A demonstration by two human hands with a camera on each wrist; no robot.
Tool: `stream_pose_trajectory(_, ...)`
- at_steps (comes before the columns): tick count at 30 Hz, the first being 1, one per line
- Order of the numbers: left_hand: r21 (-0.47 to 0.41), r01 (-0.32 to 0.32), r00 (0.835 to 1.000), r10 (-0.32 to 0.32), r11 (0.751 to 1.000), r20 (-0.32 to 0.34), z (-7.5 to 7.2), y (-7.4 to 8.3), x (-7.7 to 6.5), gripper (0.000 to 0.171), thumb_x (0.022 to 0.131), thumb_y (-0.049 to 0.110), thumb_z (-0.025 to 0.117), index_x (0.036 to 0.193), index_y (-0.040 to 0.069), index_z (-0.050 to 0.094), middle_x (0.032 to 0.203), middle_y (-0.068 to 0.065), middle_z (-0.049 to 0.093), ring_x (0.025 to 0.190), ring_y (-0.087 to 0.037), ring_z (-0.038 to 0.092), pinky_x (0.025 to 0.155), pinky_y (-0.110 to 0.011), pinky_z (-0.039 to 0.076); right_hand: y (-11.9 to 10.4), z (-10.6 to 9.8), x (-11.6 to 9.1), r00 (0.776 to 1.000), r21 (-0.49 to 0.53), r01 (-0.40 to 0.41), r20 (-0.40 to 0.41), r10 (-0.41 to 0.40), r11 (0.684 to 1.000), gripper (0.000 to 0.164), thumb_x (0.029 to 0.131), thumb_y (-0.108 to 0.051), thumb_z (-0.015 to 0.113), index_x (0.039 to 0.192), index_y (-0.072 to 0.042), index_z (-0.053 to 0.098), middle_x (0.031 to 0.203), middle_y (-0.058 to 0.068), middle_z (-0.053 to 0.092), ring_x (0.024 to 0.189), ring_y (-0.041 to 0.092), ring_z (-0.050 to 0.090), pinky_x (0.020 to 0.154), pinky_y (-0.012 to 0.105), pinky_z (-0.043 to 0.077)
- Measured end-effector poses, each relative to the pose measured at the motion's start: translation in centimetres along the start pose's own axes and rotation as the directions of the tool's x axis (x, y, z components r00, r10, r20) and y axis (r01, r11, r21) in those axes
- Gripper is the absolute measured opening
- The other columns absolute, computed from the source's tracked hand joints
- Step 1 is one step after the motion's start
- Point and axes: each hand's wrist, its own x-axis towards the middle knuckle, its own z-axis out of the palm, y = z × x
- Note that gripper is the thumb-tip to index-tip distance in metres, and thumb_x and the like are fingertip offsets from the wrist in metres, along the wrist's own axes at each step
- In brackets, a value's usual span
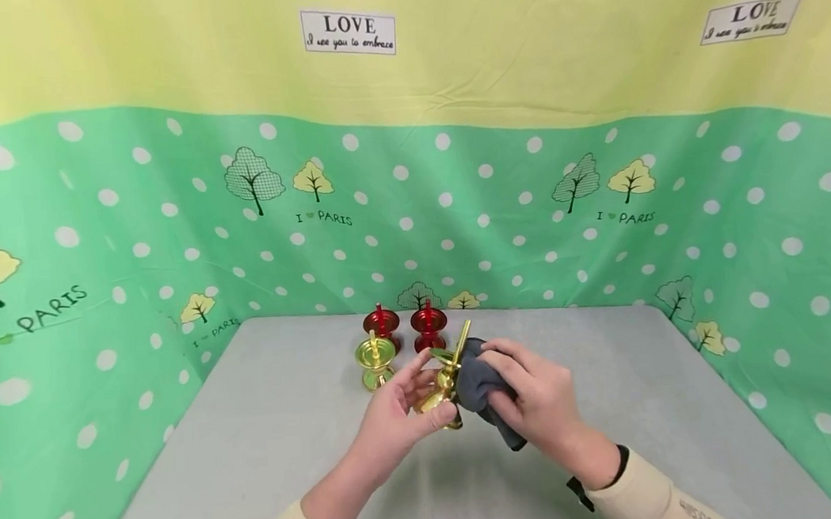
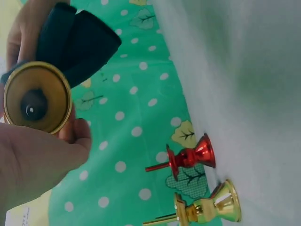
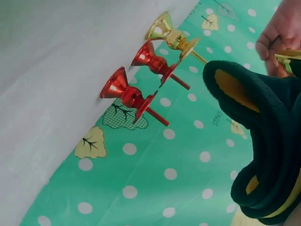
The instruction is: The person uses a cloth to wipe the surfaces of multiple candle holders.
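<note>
My left hand [image 1: 390, 420] holds a gold candlestick [image 1: 446, 378] by its base. It is tilted, its long thin stem pointing up and right. The left wrist view looks into the round, hollow underside of its base [image 2: 52, 89]. My right hand [image 1: 541, 395] grips a dark grey cloth [image 1: 480, 382], bunched against the candlestick's right side. In the right wrist view, the folded cloth [image 3: 277, 127] hides most of the candlestick. Beyond the left hand, another gold candlestick [image 1: 375, 361] stands upright on the table.
Two red candlesticks [image 1: 381, 322] stand side by side behind the gold one, near the far edge of the grey table [image 1: 252, 396]. A green and yellow printed curtain [image 1: 449, 226] hangs around the table's back and sides.
</note>
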Motion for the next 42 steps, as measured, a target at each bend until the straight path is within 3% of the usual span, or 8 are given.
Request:
stream_pose_trajectory(7, 0.049, -0.108, 0.992, 0.111, 0.993, -0.052, 0.8, 0.0, -0.3, 0.079, 0.088, 0.025, 0.091, 0.157, 0.013, 0.054, 0.154, 0.001, 0.063, 0.132, -0.018, 0.066, 0.114, -0.032, 0.049, 0.4, -0.2, 0.0, 0.980, 0.021, -0.196, 0.045, 0.195, 0.980, 0.033, 0.088, -0.016, 0.071, 0.120, -0.014, 0.076, 0.121, 0.012, 0.075, 0.076, 0.025, 0.077, 0.058, 0.042, 0.061)
stream_pose_trajectory(12, -0.005, -0.071, 0.990, 0.070, 0.997, -0.122, 1.1, -0.2, -0.1, 0.078, 0.088, 0.027, 0.091, 0.156, 0.013, 0.056, 0.158, -0.004, 0.059, 0.138, -0.023, 0.064, 0.116, -0.036, 0.051, 0.3, 0.1, 0.1, 0.999, -0.021, -0.031, -0.041, 0.030, 0.999, 0.031, 0.108, -0.036, 0.062, 0.127, -0.017, 0.077, 0.126, 0.018, 0.072, 0.092, 0.035, 0.077, 0.070, 0.049, 0.065)
stream_pose_trajectory(17, -0.091, -0.042, 0.987, 0.027, 0.995, -0.160, 1.1, -0.5, 0.1, 0.078, 0.086, 0.023, 0.092, 0.155, 0.011, 0.057, 0.159, -0.007, 0.058, 0.146, -0.029, 0.057, 0.108, -0.027, 0.055, 0.0, 0.3, 0.3, 0.990, -0.075, 0.125, -0.062, -0.130, 0.989, 0.030, 0.112, -0.036, 0.056, 0.132, -0.024, 0.076, 0.129, 0.020, 0.069, 0.097, 0.037, 0.074, 0.074, 0.050, 0.063)
stream_pose_trajectory(24, -0.208, -0.014, 0.996, -0.006, 0.978, -0.094, 0.8, -0.4, -0.1, 0.072, 0.089, 0.015, 0.089, 0.153, 0.010, 0.058, 0.154, -0.011, 0.062, 0.136, -0.025, 0.062, 0.106, -0.027, 0.056, 0.1, 0.6, 0.4, 0.987, -0.124, 0.145, -0.057, -0.153, 0.982, 0.028, 0.112, -0.030, 0.056, 0.131, -0.025, 0.077, 0.130, 0.020, 0.069, 0.093, 0.035, 0.074, 0.072, 0.049, 0.063)
stream_pose_trajectory(28, -0.310, -0.005, 0.999, -0.007, 0.951, -0.039, 0.5, -0.4, -0.2, 0.072, 0.090, 0.010, 0.086, 0.155, 0.004, 0.054, 0.150, -0.016, 0.064, 0.124, -0.016, 0.066, 0.094, -0.027, 0.062, 0.3, 0.7, 0.3, 0.974, -0.161, 0.189, -0.096, -0.206, 0.969, 0.026, 0.112, -0.028, 0.058, 0.127, -0.025, 0.078, 0.127, 0.021, 0.071, 0.087, 0.032, 0.074, 0.068, 0.046, 0.061)
stream_pose_trajectory(35, -0.440, -0.022, 0.999, 0.032, 0.898, 0.015, 0.4, -0.2, -0.3, 0.079, 0.095, 0.013, 0.081, 0.159, -0.009, 0.039, 0.157, -0.025, 0.054, 0.129, -0.010, 0.065, 0.103, -0.024, 0.057, 1.2, 0.9, 0.5, 0.944, -0.240, 0.256, -0.147, -0.296, 0.936, 0.023, 0.109, -0.023, 0.061, 0.124, -0.024, 0.079, 0.124, 0.022, 0.072, 0.077, 0.031, 0.070, 0.062, 0.042, 0.057)
stream_pose_trajectory(39, -0.478, -0.028, 1.000, 0.024, 0.878, -0.015, 0.3, -0.2, 0.0, 0.075, 0.096, 0.008, 0.077, 0.159, -0.009, 0.039, 0.157, -0.022, 0.055, 0.131, -0.010, 0.064, 0.107, -0.023, 0.055, 1.8, 1.0, -0.1, 0.967, -0.246, 0.223, -0.068, -0.246, 0.943, 0.025, 0.110, -0.026, 0.061, 0.129, -0.026, 0.077, 0.127, 0.021, 0.071, 0.082, 0.031, 0.072, 0.064, 0.043, 0.059)
stream_pose_trajectory(42, -0.528, -0.076, 0.997, 0.055, 0.846, -0.055, 0.0, -0.1, 0.2, 0.073, 0.097, 0.003, 0.073, 0.160, -0.010, 0.037, 0.151, -0.016, 0.062, 0.126, -0.014, 0.069, 0.109, -0.024, 0.054, 2.5, 1.2, -0.8, 0.996, -0.191, 0.084, 0.038, -0.078, 0.978, 0.032, 0.103, -0.021, 0.071, 0.133, -0.026, 0.076, 0.130, 0.018, 0.071, 0.087, 0.033, 0.075, 0.065, 0.046, 0.061)
